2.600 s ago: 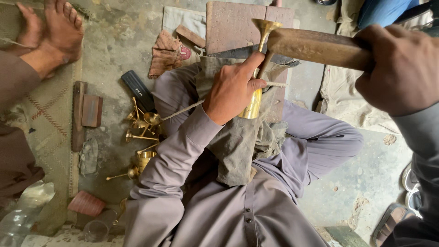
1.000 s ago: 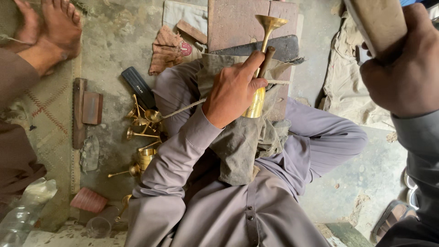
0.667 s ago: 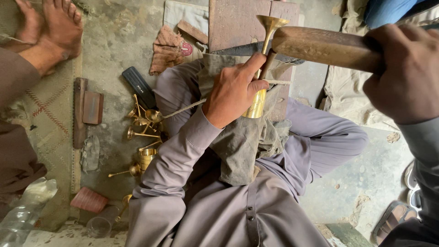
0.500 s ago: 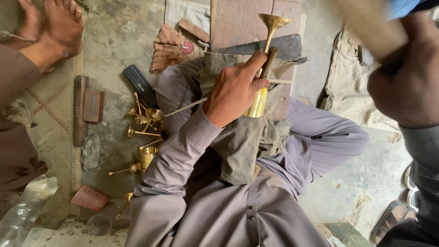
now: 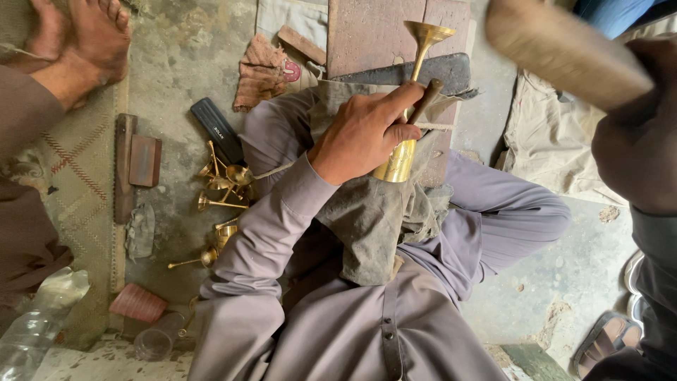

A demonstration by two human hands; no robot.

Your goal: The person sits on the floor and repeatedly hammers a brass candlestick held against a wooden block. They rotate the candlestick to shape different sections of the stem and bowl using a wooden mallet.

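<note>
Brass horn (image 5: 416,85), slim, flared, seemingly polished

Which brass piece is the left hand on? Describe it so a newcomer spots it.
Start at the grey cloth draped over the seated person's lap. The left hand grips the brass horn above it. Unlike the smaller brass pieces loose on the floor, it stands upright, its flared bell topmost.

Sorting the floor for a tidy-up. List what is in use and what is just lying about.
In use:
left hand
flared brass horn-shaped piece
right hand
blurred wooden mallet

Lying about:
loose brass pieces
black flat case
reddish rag
clear plastic bottle
</note>
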